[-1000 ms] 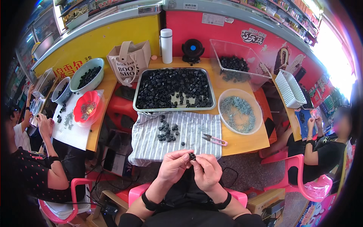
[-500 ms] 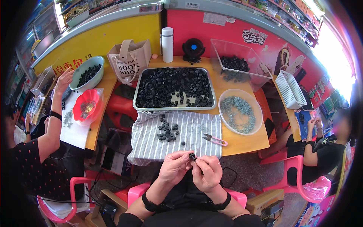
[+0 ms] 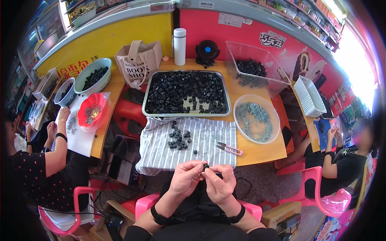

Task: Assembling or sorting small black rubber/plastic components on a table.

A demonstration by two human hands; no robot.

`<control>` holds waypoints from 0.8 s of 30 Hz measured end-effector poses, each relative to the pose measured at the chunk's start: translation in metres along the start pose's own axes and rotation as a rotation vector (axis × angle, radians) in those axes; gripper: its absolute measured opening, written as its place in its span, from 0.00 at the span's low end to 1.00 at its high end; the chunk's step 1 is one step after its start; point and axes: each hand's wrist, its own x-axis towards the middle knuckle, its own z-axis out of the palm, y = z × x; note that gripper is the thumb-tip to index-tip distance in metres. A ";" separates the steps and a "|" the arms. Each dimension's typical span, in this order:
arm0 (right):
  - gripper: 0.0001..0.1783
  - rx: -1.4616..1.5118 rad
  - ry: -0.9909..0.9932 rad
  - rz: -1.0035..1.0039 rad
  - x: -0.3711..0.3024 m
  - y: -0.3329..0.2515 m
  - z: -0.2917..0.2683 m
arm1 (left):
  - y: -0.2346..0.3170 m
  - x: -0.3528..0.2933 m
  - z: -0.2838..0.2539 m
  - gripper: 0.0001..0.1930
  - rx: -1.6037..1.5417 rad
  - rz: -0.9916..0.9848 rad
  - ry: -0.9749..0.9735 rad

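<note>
My left hand [image 3: 186, 176] pinches a small round black cap [image 3: 206, 166] between thumb and forefinger, just off the near edge of the cloth. The fingertips of my right hand [image 3: 220, 184] are closed on the same cap from the other side and partly cover it. Beyond them lies a grey-and-white striped cloth [image 3: 161, 154] with a loose cluster of black caps [image 3: 177, 140] on it. Pink-handled thread snips [image 3: 230, 148] rest at the cloth's right side. A metal tray [image 3: 187, 115] heaped with similar caps stands behind the cloth.
Right of the tray, a round clear tub [image 3: 277, 124] holds thin grey-green pieces; behind it is a clear bin [image 3: 257, 80] of black caps. A white bottle [image 3: 179, 46], small fan [image 3: 207, 51] and tote bag [image 3: 138, 62] stand at the back. Co-workers sit left and right.
My hands stay nearly in place, with the cap turned slightly between the fingers. The left co-worker's raised hand has come down from the green bowl to the white paper.
</note>
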 end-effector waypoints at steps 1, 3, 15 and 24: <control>0.17 0.020 0.001 0.012 -0.001 0.000 -0.001 | 0.000 -0.001 0.001 0.10 0.006 -0.003 0.000; 0.17 0.039 0.000 0.024 0.000 -0.001 -0.001 | 0.000 -0.003 0.003 0.10 0.010 -0.006 0.002; 0.14 0.088 0.023 -0.003 0.000 -0.002 -0.002 | 0.002 -0.005 0.008 0.10 0.035 0.068 -0.059; 0.15 0.130 0.007 -0.008 0.002 -0.001 -0.002 | 0.005 -0.006 0.010 0.10 0.123 0.163 -0.112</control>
